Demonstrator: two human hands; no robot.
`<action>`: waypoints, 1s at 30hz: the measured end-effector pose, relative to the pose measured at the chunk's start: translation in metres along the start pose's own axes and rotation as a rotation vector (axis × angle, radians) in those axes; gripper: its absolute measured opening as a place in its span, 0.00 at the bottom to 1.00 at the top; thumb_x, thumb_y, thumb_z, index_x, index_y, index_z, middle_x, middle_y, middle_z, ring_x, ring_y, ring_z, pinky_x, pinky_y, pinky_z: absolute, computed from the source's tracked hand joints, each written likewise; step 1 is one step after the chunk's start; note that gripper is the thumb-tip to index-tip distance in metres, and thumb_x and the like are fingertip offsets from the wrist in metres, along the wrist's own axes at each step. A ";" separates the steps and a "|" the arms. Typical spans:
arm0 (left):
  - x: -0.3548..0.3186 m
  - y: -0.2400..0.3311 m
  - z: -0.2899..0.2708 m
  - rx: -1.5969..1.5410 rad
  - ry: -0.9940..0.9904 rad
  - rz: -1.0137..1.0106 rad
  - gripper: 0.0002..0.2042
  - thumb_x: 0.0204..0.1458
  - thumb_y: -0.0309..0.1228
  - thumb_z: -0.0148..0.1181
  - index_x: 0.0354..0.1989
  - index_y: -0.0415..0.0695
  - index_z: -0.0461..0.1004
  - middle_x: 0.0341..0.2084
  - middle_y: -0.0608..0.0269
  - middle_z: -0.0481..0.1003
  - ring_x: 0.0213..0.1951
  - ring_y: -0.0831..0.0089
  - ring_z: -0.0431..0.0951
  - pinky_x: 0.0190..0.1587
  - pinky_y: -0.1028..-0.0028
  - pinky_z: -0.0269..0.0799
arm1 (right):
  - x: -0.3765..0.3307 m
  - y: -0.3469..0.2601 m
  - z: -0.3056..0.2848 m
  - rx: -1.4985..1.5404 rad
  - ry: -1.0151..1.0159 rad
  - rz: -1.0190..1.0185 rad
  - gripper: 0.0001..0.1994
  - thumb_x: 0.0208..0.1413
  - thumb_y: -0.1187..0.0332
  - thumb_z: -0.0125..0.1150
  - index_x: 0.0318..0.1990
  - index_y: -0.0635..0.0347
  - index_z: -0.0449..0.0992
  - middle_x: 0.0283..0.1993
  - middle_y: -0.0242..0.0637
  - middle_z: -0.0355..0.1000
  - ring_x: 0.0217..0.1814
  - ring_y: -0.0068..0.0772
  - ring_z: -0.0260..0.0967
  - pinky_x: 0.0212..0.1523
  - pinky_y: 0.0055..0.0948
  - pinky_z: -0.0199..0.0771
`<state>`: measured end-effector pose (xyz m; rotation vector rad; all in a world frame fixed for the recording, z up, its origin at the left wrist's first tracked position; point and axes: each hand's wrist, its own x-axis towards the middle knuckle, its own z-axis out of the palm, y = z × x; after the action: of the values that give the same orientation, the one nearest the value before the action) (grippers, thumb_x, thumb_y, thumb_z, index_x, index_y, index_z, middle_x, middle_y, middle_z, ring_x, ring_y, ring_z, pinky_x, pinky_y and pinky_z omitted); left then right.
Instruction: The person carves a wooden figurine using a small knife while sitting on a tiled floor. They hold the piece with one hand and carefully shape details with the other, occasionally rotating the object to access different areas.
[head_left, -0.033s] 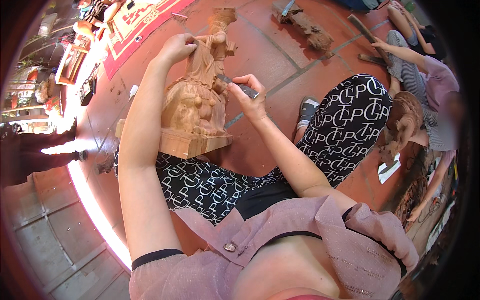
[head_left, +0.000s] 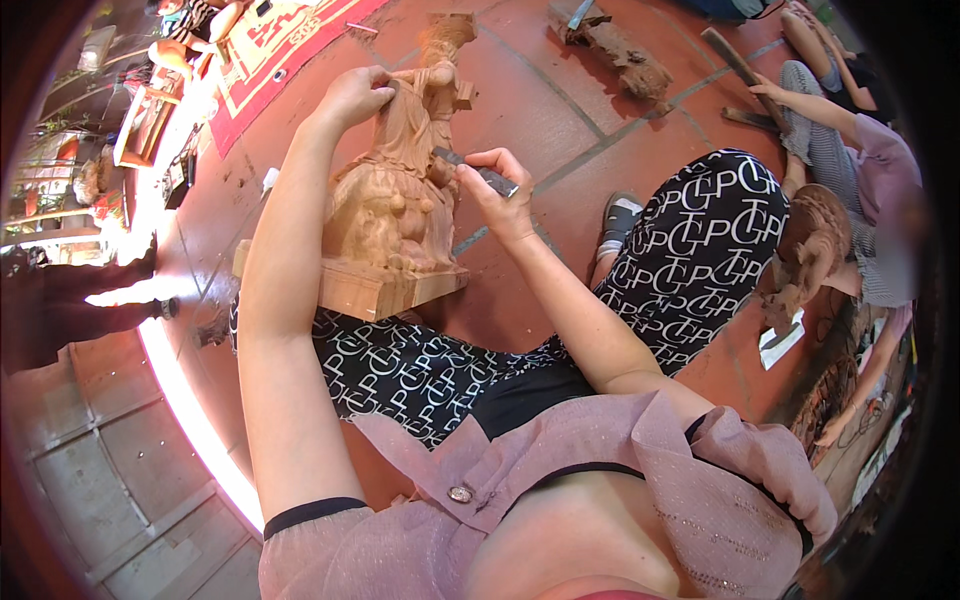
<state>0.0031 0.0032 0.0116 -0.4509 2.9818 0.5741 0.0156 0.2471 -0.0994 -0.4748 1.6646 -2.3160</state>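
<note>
A carved wooden statue [head_left: 385,205] of a robed figure stands on a square block base, tilted in my view, in front of my crossed legs. My left hand [head_left: 355,97] is curled around its upper left side, steadying it near the shoulder; some of the fingers are hidden behind the wood. In my right hand [head_left: 498,198], a folded dark grey strip that looks like sandpaper [head_left: 492,180] is pinched between thumb and fingers. Its far end touches the right side of the statue, around the middle of the robe.
Rough driftwood [head_left: 620,65] lies on the red tiles at the far right. Another person's hand [head_left: 768,88] holds a wooden stick [head_left: 732,58], beside a second carving [head_left: 815,245]. A red mat [head_left: 270,60] lies far left, and a person in dark trousers [head_left: 85,300] stands at the left edge.
</note>
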 end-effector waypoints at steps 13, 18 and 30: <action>-0.007 0.004 -0.005 -0.166 -0.036 -0.058 0.18 0.51 0.33 0.56 0.48 0.37 0.71 0.38 0.58 0.77 0.40 0.72 0.76 0.46 0.73 0.70 | -0.007 -0.013 0.014 -0.207 -0.009 -0.214 0.05 0.43 0.74 0.62 0.28 0.63 0.73 0.24 0.38 0.74 0.25 0.25 0.72 0.29 0.26 0.71; -0.012 0.015 -0.009 -0.120 -0.030 -0.080 0.17 0.51 0.32 0.56 0.48 0.37 0.71 0.38 0.59 0.77 0.40 0.72 0.75 0.46 0.73 0.69 | -0.010 -0.020 0.004 -0.158 -0.060 -0.060 0.04 0.44 0.73 0.63 0.26 0.63 0.75 0.23 0.31 0.73 0.24 0.17 0.67 0.26 0.19 0.66; -0.010 0.006 -0.005 -0.113 -0.043 -0.070 0.18 0.52 0.31 0.55 0.50 0.36 0.70 0.40 0.58 0.76 0.42 0.72 0.75 0.47 0.73 0.69 | -0.009 -0.014 0.005 -0.120 -0.063 0.004 0.04 0.44 0.73 0.62 0.26 0.63 0.74 0.24 0.34 0.74 0.26 0.20 0.69 0.28 0.22 0.68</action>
<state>0.0109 0.0092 0.0197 -0.5422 2.8903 0.7386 0.0260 0.2508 -0.0855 -0.5611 1.7791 -2.1836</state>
